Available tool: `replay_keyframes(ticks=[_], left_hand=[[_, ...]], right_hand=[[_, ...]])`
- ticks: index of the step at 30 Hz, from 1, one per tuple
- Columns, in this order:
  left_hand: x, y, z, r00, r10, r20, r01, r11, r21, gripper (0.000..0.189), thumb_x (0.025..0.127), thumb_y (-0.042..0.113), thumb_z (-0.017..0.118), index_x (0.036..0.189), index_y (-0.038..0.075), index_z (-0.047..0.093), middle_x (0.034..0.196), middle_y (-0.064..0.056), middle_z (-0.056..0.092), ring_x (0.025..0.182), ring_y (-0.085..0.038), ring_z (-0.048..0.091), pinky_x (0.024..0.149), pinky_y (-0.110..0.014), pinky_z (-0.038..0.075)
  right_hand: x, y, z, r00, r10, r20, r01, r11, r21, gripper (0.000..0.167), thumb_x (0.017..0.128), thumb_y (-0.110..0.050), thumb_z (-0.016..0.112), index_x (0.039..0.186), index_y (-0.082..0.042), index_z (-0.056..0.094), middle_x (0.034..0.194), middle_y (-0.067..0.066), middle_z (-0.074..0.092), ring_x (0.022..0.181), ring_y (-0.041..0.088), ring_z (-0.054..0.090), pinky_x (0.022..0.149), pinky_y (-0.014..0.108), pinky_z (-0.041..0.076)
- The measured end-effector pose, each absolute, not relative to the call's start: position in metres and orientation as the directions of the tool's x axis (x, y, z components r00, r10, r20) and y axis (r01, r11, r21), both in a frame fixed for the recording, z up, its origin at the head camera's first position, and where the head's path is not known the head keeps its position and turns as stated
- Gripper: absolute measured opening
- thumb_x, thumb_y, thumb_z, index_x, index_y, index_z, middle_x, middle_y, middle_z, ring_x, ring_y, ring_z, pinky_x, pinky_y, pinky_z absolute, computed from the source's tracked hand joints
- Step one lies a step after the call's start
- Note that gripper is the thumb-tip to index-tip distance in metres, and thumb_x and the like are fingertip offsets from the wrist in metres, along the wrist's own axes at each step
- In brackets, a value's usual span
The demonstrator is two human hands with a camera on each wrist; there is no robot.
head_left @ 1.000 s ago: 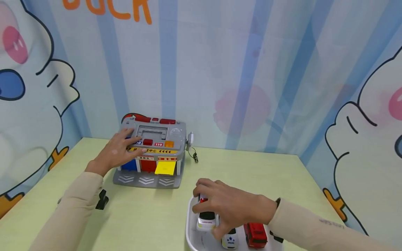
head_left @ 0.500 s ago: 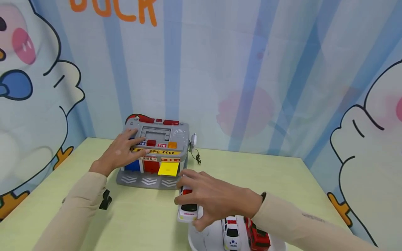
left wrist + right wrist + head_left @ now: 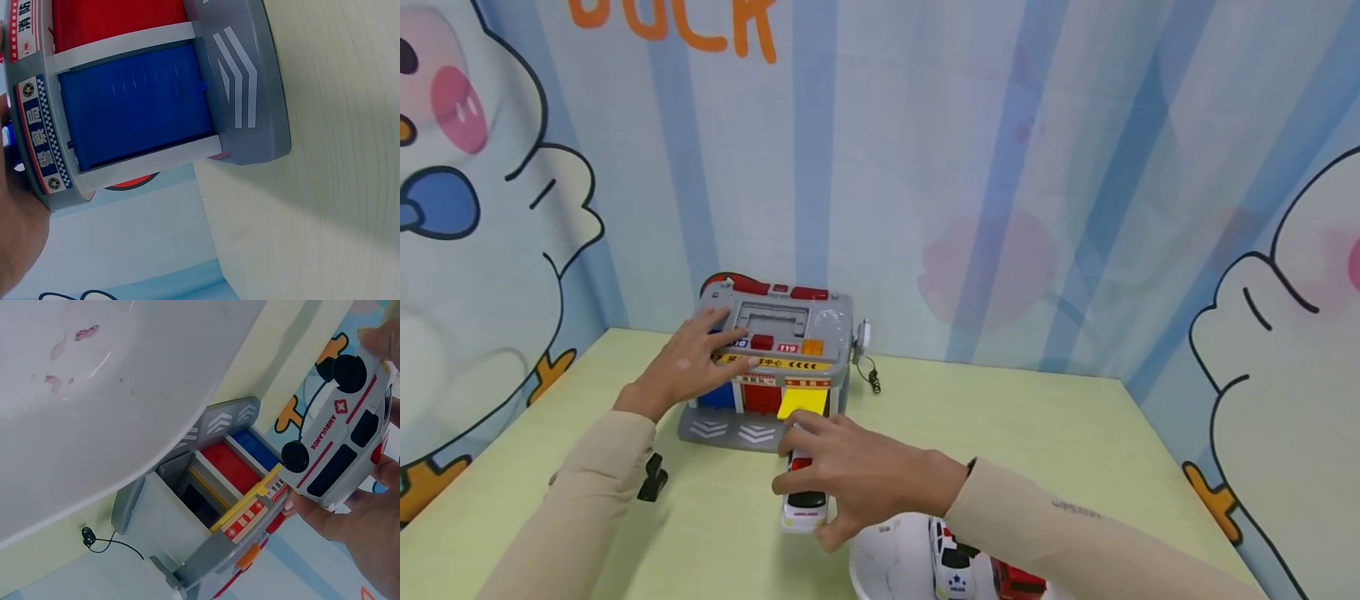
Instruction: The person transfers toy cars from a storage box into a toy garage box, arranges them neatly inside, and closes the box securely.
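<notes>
My right hand (image 3: 865, 471) grips a white toy ambulance (image 3: 805, 510) from above, fingers along one side and thumb on the other. In the right wrist view the ambulance's side (image 3: 340, 434) shows dark windows and black wheels. It is held in front of the right bay of a grey toy rescue station (image 3: 831, 317). That bay's yellow door (image 3: 801, 402) is raised; the red door (image 3: 762, 398) and blue door (image 3: 137, 106) are down. My left hand (image 3: 688, 367) rests on the station's top left with fingers extended.
At the front right stands a white tub (image 3: 880, 558) holding a white police car (image 3: 952, 567) and a red toy vehicle (image 3: 1017, 581), partly behind my right sleeve. A coiled black cord (image 3: 872, 379) lies beside the station. A patterned curtain (image 3: 895, 167) closes off the table's back.
My right hand has lifted the ambulance out of the tub and carried it left to the front of the station. The left hand has stayed on the station.
</notes>
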State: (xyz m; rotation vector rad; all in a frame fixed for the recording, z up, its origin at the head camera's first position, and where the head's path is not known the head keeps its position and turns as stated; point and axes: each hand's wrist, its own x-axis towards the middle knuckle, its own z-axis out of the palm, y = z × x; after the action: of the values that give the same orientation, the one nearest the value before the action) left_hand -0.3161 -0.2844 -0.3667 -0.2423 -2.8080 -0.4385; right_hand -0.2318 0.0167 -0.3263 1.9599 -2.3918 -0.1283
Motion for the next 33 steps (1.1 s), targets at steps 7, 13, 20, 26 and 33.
replay_keyframes(ticks=[7,13,20,26,33], left_hand=[[-0.316,-0.281,-0.369,-0.944,0.117,0.31,0.206,0.94,0.273,0.069,0.089,0.055,0.065,0.142,0.01,0.057,0.161,-0.023,0.028,0.146,-0.054,0.023,0.112,-0.074,0.026],[-0.316,-0.282,-0.368,-0.94,0.118,0.319,0.209,0.94,0.27,0.067,0.09,0.053,0.065,0.141,0.009,0.058,0.161,-0.024,0.029,0.147,-0.054,0.022,0.113,-0.074,0.023],[-0.316,-0.285,-0.367,-0.944,0.11,0.312,0.201,0.94,0.276,0.068,0.09,0.052,0.065,0.142,0.008,0.057,0.161,-0.023,0.029,0.147,-0.053,0.02,0.114,-0.074,0.021],[-0.316,-0.286,-0.367,-0.942,0.105,0.318,0.195,0.944,0.267,0.068,0.09,0.053,0.065,0.141,0.009,0.057,0.161,-0.024,0.029,0.147,-0.053,0.021,0.114,-0.074,0.022],[-0.317,-0.285,-0.367,-0.943,0.104,0.315,0.194,0.943,0.269,0.069,0.09,0.053,0.065,0.142,0.009,0.057,0.161,-0.023,0.029,0.148,-0.053,0.02,0.113,-0.074,0.023]], right_hand=[[-0.238,0.008,-0.341,-0.204,-0.976,-0.074,-0.977,0.199,0.077,0.046,0.088,-0.048,0.069,0.132,-0.036,0.061,0.14,-0.002,0.05,0.135,0.019,0.037,0.104,0.039,0.047],[-0.242,0.004,-0.35,-0.208,-0.973,-0.101,-0.977,0.202,0.073,0.047,0.088,-0.047,0.069,0.133,-0.036,0.061,0.141,-0.001,0.05,0.137,0.021,0.036,0.107,0.04,0.045],[-0.246,-0.008,-0.36,-0.191,-0.973,-0.126,-0.981,0.184,0.065,0.047,0.089,-0.046,0.068,0.134,-0.034,0.061,0.142,0.0,0.05,0.135,0.02,0.037,0.105,0.037,0.046],[-0.248,-0.016,-0.368,-0.188,-0.971,-0.147,-0.98,0.176,0.094,0.048,0.087,-0.048,0.07,0.133,-0.035,0.061,0.142,0.0,0.05,0.135,0.019,0.036,0.104,0.036,0.045],[-0.257,-0.023,-0.377,-0.232,-0.954,-0.19,-0.971,0.217,0.095,0.05,0.085,-0.047,0.073,0.133,-0.034,0.061,0.141,-0.001,0.05,0.137,0.021,0.035,0.106,0.04,0.045]])
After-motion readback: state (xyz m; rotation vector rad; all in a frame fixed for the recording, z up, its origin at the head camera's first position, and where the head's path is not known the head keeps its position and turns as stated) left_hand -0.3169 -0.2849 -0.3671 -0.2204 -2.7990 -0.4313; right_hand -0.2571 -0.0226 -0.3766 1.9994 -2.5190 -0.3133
